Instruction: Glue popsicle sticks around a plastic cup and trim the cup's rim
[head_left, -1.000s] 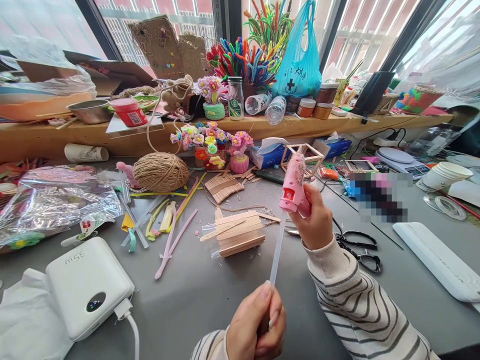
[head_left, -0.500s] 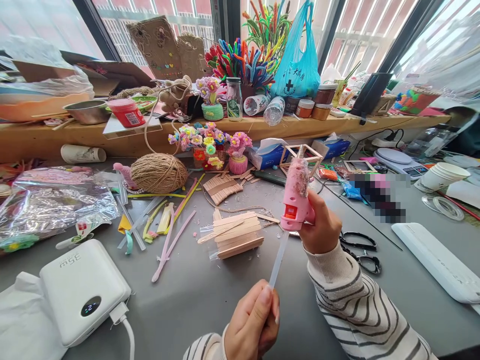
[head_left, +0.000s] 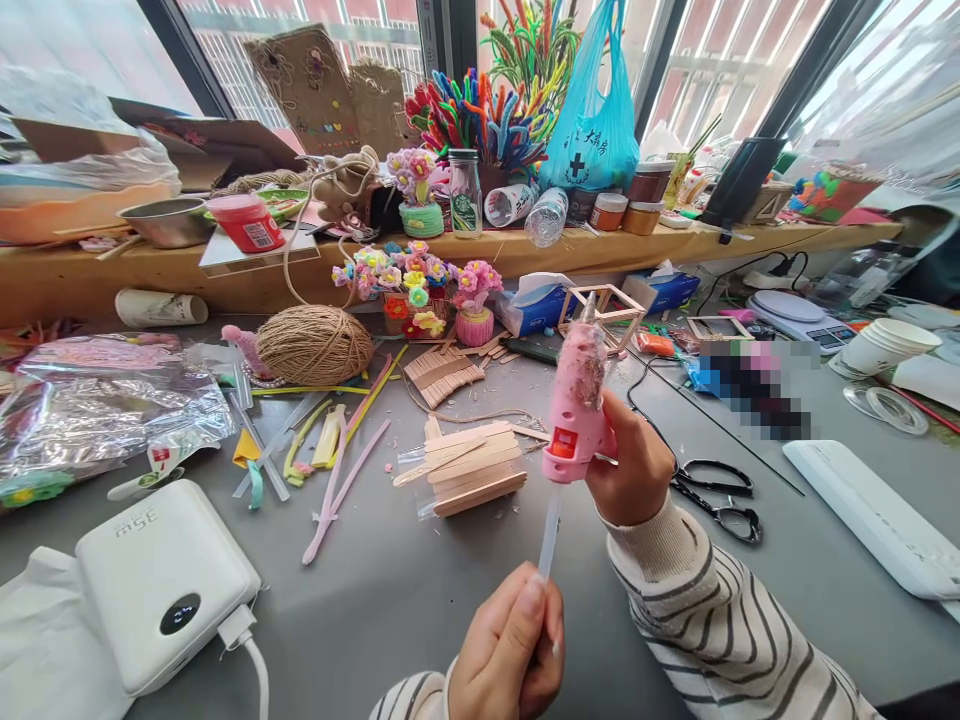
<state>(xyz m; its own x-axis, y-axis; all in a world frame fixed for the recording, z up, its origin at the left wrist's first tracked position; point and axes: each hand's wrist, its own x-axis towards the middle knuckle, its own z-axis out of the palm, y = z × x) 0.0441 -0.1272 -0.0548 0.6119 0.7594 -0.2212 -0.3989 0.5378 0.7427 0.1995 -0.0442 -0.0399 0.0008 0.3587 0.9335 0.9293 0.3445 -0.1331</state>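
My right hand point(head_left: 634, 460) is wrapped round the handle of a pink hot glue gun point(head_left: 574, 400), held up over the table with its metal nozzle pointing away. A translucent glue stick point(head_left: 550, 530) sticks out of the gun's back end. Its lower part is pinched in my left hand point(head_left: 514, 645), thumb on top; the stick's far end is hidden by the fingers. Just left of the gun lies a stack of wooden craft sticks point(head_left: 476, 465) on a clear plastic bag. Black-handled scissors point(head_left: 720, 500) rest to the right of my right hand.
A white power bank point(head_left: 165, 590) with a cable lies at the left front. Behind it are a crinkled plastic bag point(head_left: 112, 400) and a twine ball point(head_left: 315, 345). A white rectangular device point(head_left: 870, 520) is at right. A crowded ledge point(head_left: 247, 280) runs along the back.
The glue gun has come down and slightly left, toward my left hand, so less of the glue stick shows between them. My left hand has stayed nearly in place.
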